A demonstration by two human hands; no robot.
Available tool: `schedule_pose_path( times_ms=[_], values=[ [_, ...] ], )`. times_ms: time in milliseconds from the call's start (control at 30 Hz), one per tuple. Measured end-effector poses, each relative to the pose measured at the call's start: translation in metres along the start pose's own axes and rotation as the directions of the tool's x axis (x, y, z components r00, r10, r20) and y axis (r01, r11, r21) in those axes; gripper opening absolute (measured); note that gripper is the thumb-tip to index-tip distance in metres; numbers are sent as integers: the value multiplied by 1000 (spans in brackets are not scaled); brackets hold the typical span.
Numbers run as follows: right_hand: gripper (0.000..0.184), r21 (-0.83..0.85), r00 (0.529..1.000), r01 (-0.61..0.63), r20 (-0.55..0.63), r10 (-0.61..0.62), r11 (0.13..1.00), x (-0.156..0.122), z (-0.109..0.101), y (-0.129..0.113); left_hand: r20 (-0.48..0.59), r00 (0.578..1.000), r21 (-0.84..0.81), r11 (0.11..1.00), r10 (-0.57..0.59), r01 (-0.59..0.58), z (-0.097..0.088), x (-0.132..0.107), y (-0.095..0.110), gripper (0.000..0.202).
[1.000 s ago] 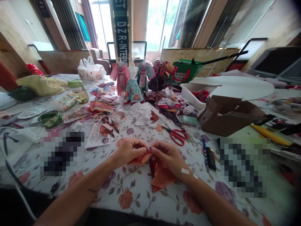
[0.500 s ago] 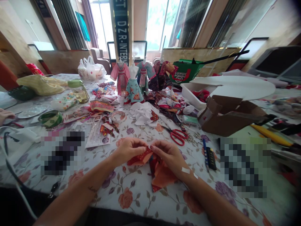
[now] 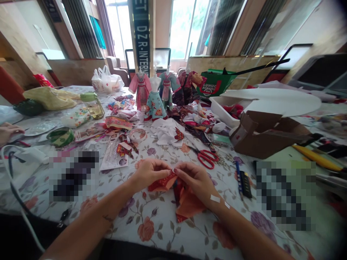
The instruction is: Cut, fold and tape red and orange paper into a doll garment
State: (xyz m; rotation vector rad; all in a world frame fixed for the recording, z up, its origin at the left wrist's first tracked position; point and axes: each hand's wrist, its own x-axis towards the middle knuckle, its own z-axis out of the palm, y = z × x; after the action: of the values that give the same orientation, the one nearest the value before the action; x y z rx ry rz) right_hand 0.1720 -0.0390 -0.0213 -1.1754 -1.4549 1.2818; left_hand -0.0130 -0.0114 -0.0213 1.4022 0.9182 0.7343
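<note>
Head view: a floral-print cloth covers the worktop (image 3: 159, 234), crowded with craft materials. Far right of the grip, an open brown cardboard box (image 3: 267, 139) sits beneath a large white round board (image 3: 282, 101). Straight ahead and well beyond the grip stands a teal miniature dress on a white dress form (image 3: 155, 104), among other small dresses. Far to the left, a co-worker's hand (image 3: 8, 131) rests at the edge of the view, well apart from the grip.

At the centre, the left hand (image 3: 150, 175) and right hand (image 3: 196, 178) form a closed grip, both pinching a folded orange-red patterned fabric (image 3: 187, 202) between them. The fabric's lower part hangs just below the grip, over the cloth. Red-handled scissors (image 3: 206, 159) lie near the right hand, up and to the right of the grip. White tape (image 3: 215, 198) crosses the right wrist.
</note>
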Motion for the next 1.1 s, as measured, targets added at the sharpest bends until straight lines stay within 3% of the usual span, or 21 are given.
schedule_pose_path(
  times_ms=[767,867,967,1100],
  values=[
    [29,-44,999,35,13,-34,998,1,0,4,5,1000,-23,999,22,-22,1,0,3,20],
    [22,-162,990,123,-45,-132,979,1,-1,7,-14,1000,-28,1000,-5,5,1,0,3,21],
    [14,-361,943,253,-114,-311,898,0,-1,7,-45,999,-39,999,-24,22,1,0,3,19],
    [14,-441,924,332,-26,-382,834,-4,1,5,-14,999,-57,998,-34,33,2,-1,2,20]
  ],
)
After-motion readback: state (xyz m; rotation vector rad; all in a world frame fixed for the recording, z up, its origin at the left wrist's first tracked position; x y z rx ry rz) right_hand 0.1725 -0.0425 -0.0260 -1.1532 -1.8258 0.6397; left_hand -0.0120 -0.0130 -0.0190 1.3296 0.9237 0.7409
